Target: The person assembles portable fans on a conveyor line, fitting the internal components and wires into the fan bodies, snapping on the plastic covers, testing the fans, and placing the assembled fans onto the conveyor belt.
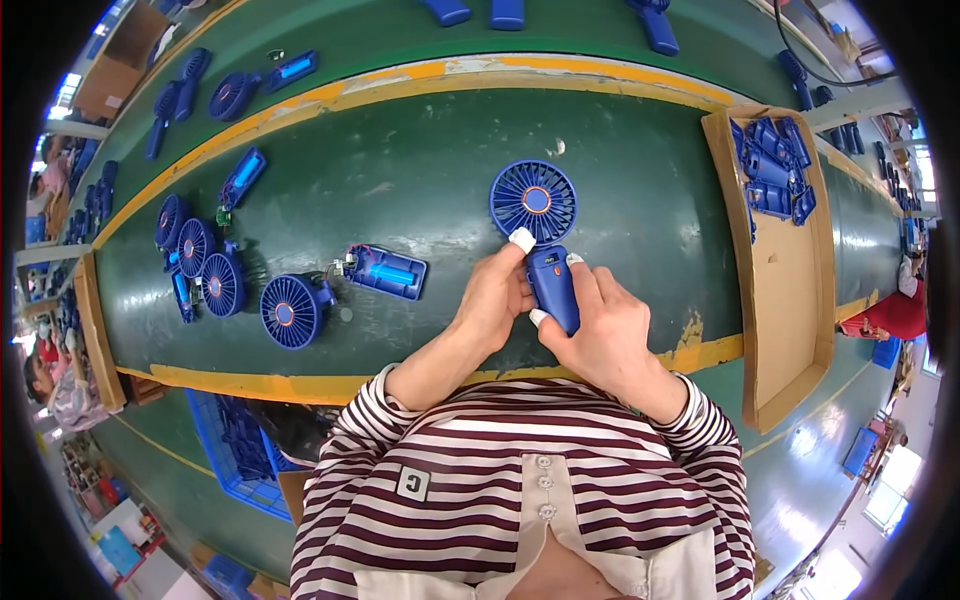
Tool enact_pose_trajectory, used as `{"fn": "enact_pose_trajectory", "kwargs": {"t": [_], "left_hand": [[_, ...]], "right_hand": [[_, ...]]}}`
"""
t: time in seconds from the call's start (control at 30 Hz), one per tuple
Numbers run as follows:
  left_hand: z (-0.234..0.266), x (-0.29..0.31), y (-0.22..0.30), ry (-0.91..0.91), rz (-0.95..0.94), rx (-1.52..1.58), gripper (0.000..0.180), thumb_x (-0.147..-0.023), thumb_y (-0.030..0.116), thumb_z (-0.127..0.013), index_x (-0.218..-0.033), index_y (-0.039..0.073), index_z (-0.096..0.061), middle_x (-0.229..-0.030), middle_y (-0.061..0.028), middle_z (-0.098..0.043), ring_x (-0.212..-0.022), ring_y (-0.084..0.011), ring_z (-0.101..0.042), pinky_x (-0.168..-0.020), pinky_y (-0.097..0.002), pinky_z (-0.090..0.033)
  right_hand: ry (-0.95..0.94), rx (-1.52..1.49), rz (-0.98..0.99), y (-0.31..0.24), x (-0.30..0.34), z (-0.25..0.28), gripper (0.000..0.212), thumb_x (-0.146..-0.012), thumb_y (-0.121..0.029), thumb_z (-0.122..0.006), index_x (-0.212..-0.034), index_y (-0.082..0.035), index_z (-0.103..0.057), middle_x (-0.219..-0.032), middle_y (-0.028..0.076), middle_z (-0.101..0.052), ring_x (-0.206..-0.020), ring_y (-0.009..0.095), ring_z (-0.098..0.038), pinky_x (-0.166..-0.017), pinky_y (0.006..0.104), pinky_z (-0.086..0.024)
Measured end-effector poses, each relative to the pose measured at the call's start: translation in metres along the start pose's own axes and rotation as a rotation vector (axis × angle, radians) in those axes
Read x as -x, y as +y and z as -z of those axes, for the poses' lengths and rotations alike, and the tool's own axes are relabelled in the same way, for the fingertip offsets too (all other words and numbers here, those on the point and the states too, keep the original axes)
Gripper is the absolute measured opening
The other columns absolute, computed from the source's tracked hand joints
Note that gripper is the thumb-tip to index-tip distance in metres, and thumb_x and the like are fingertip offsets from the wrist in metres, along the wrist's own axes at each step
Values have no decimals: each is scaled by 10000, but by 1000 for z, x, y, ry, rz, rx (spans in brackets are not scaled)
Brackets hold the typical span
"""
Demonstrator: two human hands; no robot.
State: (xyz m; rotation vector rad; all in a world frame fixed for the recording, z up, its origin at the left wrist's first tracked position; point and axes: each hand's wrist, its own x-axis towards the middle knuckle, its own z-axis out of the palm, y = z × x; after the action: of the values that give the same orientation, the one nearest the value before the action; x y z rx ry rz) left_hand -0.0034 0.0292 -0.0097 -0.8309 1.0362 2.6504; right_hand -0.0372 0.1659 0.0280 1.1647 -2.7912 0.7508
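Note:
A blue handheld fan (553, 284) is held over the green worktable in front of me, its round grille pointing away and its handle toward me. My left hand (494, 296) grips it at the neck, with the thumb pressed where the head joins the handle. My right hand (608, 324) pinches the handle from the right, thumb low and forefinger near the top. White coverings sit on several fingertips. To the left lies an opened fan (291, 312), wired to a handle shell (385, 272) with a light-blue battery inside.
More opened fans (222, 284) cluster at the far left, near another battery-filled handle shell (242, 178). A cardboard tray (790, 300) at the right holds blue plastic shells (775, 160). Beyond the yellow edge, fans (232, 96) lie on a green surface. A blue crate (235, 470) stands below.

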Motion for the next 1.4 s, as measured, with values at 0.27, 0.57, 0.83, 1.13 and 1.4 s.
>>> {"fn": "enact_pose_trajectory", "kwargs": {"t": [0.27,0.57,0.83,1.13,1.4], "left_hand": [[5,-5,-4,-1,7,5,409,-901,358,-392,-1080,1,-481,-1003,-99,-579,-877,-172,-574,-750,-323,-469],[1,-6,-9,20,-7,-95,206,-860,127,-541,-977,-37,-588,-885,-76,-599,-748,-126,-588,-625,-259,-510],[0,-6,-6,29,7,-124,263,-870,146,-536,-1045,-49,-559,-927,-94,-601,-785,-154,-602,-679,-277,-518],[-2,-6,-3,87,-7,-83,255,-860,146,-545,-1017,-54,-562,-922,-104,-610,-816,-169,-603,-732,-300,-507],[-5,-2,-2,-116,-134,-29,291,-844,166,-582,-1023,-62,-563,-1029,-160,-612,-870,-177,-604,-775,-291,-493]], "right_hand": [[-11,51,23,-1,0,-5,489,-607,-233,-680,-959,69,-526,-688,110,-504,-525,239,-549,-423,328,-447],[-15,106,29,-2,3,-9,498,-588,-213,-669,-964,81,-525,-696,119,-516,-540,243,-562,-435,328,-457],[-10,113,57,2,2,-9,497,-587,-213,-670,-961,82,-527,-688,112,-510,-528,235,-552,-427,318,-448],[56,-9,82,8,5,-3,502,-604,-206,-701,-995,51,-522,-695,109,-514,-530,227,-555,-443,298,-452],[-272,-802,-602,17,1,-12,343,-723,-109,-645,-992,57,-514,-807,79,-597,-641,136,-592,-598,258,-486]]}}
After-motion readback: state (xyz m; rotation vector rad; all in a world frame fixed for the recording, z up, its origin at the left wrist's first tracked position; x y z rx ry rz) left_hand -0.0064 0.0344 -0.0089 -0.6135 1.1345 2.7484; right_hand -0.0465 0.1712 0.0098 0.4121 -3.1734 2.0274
